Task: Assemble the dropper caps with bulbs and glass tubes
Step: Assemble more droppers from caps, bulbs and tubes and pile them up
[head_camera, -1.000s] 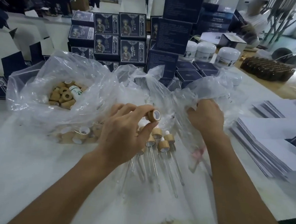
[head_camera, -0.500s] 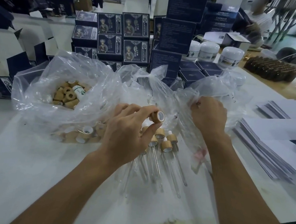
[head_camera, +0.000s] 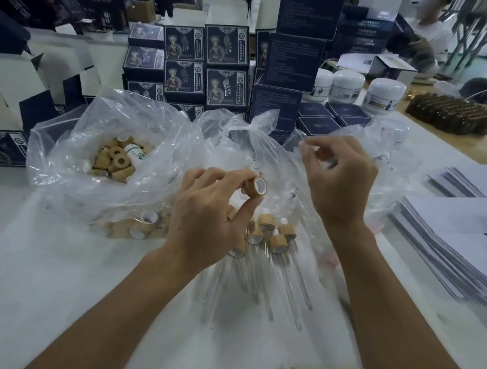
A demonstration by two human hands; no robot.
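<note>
My left hand [head_camera: 208, 222] holds a tan wooden dropper cap [head_camera: 255, 187] between thumb and fingertips, its open end facing right. My right hand [head_camera: 339, 178] is raised beside it, thumb and forefinger pinched on a small pale piece that looks like a white bulb [head_camera: 303, 148]; most of it is hidden. Below my hands, several assembled droppers [head_camera: 274, 240] with glass tubes lie on the white table. A clear bag [head_camera: 68, 133] at the left holds many loose caps [head_camera: 115, 159]. More caps [head_camera: 140, 226] lie under its plastic.
Crumpled clear plastic bags [head_camera: 267, 154] spread behind my hands. Stacks of dark blue boxes [head_camera: 226, 66] and white jars [head_camera: 384, 93] stand at the back. Piles of paper sheets [head_camera: 447, 239] lie on the right. Brown bottles [head_camera: 452, 114] sit far right. A person [head_camera: 428, 30] is in the background.
My right hand has come up out of the plastic bag and moved toward the cap, fingers now pinched. My left hand keeps the cap in about the same place.
</note>
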